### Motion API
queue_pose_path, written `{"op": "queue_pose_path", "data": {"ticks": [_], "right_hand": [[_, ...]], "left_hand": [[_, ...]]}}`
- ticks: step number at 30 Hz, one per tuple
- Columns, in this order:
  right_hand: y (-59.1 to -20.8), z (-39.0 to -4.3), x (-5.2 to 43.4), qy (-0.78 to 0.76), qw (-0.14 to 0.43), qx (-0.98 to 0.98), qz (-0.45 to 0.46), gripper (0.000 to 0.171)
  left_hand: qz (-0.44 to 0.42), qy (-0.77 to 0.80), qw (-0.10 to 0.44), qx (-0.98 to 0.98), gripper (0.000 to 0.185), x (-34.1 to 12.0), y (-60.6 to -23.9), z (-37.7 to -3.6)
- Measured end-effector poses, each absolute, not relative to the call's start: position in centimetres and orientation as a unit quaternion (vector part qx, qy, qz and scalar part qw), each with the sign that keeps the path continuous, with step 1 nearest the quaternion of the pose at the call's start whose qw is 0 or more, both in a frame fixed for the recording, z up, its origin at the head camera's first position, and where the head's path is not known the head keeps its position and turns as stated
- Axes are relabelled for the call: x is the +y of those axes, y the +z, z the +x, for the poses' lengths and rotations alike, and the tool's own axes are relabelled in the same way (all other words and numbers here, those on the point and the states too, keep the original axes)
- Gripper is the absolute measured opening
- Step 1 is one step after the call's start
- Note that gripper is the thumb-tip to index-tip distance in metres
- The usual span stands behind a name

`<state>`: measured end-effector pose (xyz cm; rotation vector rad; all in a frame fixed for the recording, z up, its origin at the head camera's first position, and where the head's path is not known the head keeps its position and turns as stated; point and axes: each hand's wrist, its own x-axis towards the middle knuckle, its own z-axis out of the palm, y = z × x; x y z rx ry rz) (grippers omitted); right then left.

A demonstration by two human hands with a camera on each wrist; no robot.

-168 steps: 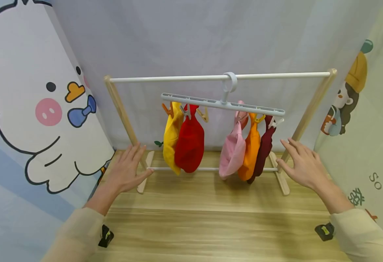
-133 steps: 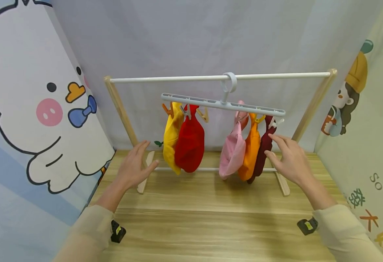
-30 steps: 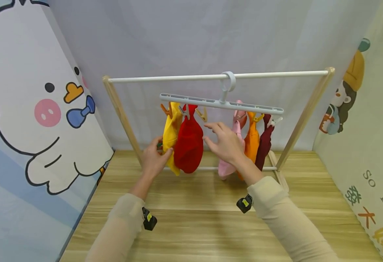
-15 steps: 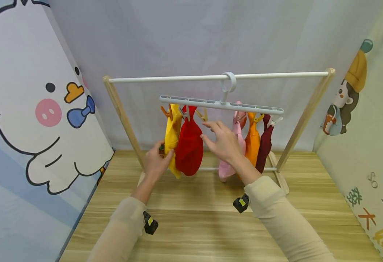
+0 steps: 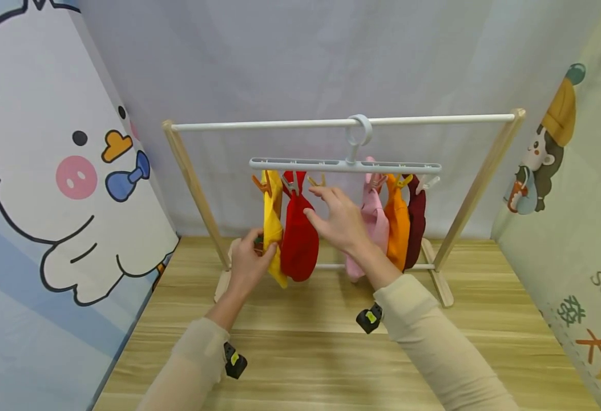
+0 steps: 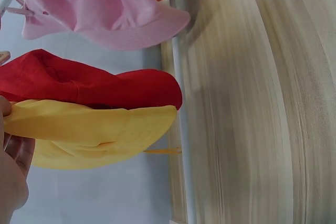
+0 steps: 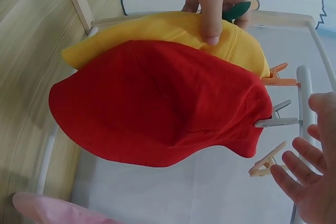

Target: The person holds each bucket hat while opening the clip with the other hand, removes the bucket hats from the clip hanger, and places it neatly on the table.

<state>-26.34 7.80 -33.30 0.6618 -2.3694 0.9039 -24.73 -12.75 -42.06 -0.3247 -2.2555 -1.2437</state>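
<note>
From a grey hanger (image 5: pixel 300 164) hang several cloth bucket hats, each held by a clip. My left hand (image 5: pixel 249 264) pinches the yellow hat (image 5: pixel 273 228) at its left side, thumb in front and fingers behind, as the right wrist view also shows. Beside it hangs the red hat (image 7: pixel 157 103), its brim against the yellow one in the left wrist view. My right hand (image 5: pixel 342 222) is open, fingers spread, just below the bare beige clip (image 7: pixel 266 162) and right of the red hat. It partly covers the pink hat (image 5: pixel 379 225).
The hanger hooks over the white rod (image 5: pixel 259 124) of a wooden-legged rack. An orange hat (image 5: pixel 398 222) and a maroon hat (image 5: pixel 416 228) hang at the right. Below is a wood-grain tabletop (image 5: pixel 300 354). Printed cloth walls (image 5: pixel 23 142) stand at left and right.
Both hands have left the rack's sides; the left took hold of the yellow hat. Lately the hanger has turned level across the view, the yellow and red hats shifting right, the right hand slightly left.
</note>
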Motion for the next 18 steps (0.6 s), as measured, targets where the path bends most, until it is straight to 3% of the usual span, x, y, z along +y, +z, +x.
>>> {"op": "queue_pose_path", "data": {"ticks": [18], "right_hand": [[-32.6,-26.0,5.9,0.339,0.236,-0.875,0.253,0.043]], "left_hand": [[-0.156,-0.457,0.264,-0.835,0.023,-12.7,-41.9,-23.1]]}}
